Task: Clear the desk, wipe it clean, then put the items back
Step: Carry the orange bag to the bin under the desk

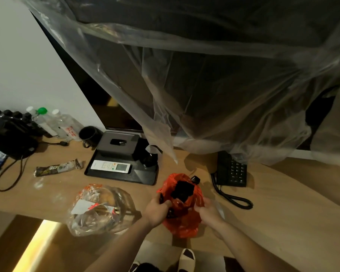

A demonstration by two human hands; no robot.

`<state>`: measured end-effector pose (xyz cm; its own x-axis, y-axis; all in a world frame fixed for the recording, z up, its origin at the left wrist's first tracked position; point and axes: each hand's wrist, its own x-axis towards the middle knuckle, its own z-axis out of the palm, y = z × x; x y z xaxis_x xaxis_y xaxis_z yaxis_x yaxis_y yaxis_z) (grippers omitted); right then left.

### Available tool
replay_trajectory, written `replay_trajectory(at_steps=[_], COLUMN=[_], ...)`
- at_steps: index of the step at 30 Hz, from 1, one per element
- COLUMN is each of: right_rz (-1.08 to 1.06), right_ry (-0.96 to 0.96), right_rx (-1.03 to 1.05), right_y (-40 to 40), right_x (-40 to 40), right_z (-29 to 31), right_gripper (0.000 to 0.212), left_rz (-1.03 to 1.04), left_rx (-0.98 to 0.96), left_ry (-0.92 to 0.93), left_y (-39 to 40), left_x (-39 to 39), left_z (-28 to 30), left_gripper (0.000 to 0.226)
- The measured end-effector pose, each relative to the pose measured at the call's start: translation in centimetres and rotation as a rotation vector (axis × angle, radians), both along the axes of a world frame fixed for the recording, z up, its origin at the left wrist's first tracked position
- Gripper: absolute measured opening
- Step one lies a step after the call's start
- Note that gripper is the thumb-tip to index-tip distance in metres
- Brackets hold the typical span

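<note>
The red plastic bag sits at the near edge of the wooden desk, its lower end hanging a little past the edge toward me. Black items poke out of its open mouth. My left hand is clenched on the bag's left side and my right hand grips its right side, so both are clamped on the plastic with the bag between them.

I judge I am at the clearing stage, about to lift this bag off. To do it well I should gather the mouth closed before lifting, since the contents stand proud of the opening and could tip out, and carry it from below as well as the sides because thin plastic sags.

The bag's long axis runs from me toward the back of the desk, mouth pointing away and slightly up.

Just left lies a clear plastic bag of food, also overhanging the edge. Beyond are a black tray holding a white remote and a tissue box, a black telephone to the right, a snack wrapper, a mug and water bottles further left. Much remains on the desk.
</note>
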<state>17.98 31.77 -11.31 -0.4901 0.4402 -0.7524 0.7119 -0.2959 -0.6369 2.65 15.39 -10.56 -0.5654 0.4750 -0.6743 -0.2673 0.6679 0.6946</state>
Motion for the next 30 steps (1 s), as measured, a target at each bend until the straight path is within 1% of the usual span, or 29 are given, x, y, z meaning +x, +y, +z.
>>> replay_trajectory(at_steps=[2, 5, 7, 9, 14, 15, 18, 20, 21, 23, 25, 27, 29, 30], right_rz=[0.0, -0.042, -0.055, -0.057, -0.067, -0.067, -0.058, -0.088, -0.104, -0.123, -0.124, -0.128, -0.15, -0.165], right_ry=[0.009, 0.018, 0.033, 0.055, 0.144, 0.149, 0.142, 0.139, 0.13, 0.091, 0.082, 0.081, 0.1, 0.103], right_rx=[0.022, 0.041, 0.056, 0.066, 0.094, 0.09, 0.09, 0.082, 0.073, 0.062, 0.057, 0.07, 0.051, 0.045], right_y=[-0.3, -1.4, -2.5, -3.8, -7.2, -8.1, -11.1, -13.0, -14.1, -16.2, -18.3, -20.7, -22.4, -23.1], right_x=[0.7, 1.9, 2.6, 3.5, 6.4, 7.1, 9.1, 10.6, 11.3, 12.9, 14.8, 16.6, 18.0, 18.8], right_z=[0.5, 0.5, 0.5, 0.7, 1.9, 2.0, 2.9, 3.1, 3.3, 3.0, 2.4, 3.0, 3.8, 4.3], right_gripper=[0.029, 0.032, 0.036, 0.036, 0.026, 0.028, 0.033, 0.035, 0.039, 0.044, 0.038, 0.029, 0.027, 0.026], left_rz=[-0.02, -0.034, -0.058, -0.11, -0.177, -0.192, -0.256, -0.287, -0.3, -0.325, -0.345, -0.346, -0.313, -0.294], left_rx=[-0.021, 0.031, 0.063, 0.066, 0.08, 0.088, 0.097, 0.087, 0.071, 0.044, 0.038, 0.037, 0.032, 0.031], left_ry=[0.017, 0.043, 0.071, 0.106, 0.21, 0.229, 0.255, 0.278, 0.289, 0.289, 0.264, 0.224, 0.203, 0.186], left_y=[-0.7, -1.7, -2.7, -4.1, -7.7, -8.6, -11.6, -13.3, -14.3, -16.3, -18.4, -20.3, -21.8, -22.5], left_x=[1.0, 3.2, 4.4, 5.5, 7.2, 7.6, 8.7, 9.6, 10.1, 11.2, 12.6, 14.6, 16.6, 17.5], left_z=[1.2, 3.6, 3.8, 4.2, 5.6, 5.8, 5.7, 5.7, 5.5, 5.4, 4.8, 4.6, 4.3, 3.8], left_gripper=[0.051, 0.037, 0.04, 0.043, 0.054, 0.053, 0.037, 0.036, 0.037, 0.043, 0.051, 0.043, 0.037, 0.039])
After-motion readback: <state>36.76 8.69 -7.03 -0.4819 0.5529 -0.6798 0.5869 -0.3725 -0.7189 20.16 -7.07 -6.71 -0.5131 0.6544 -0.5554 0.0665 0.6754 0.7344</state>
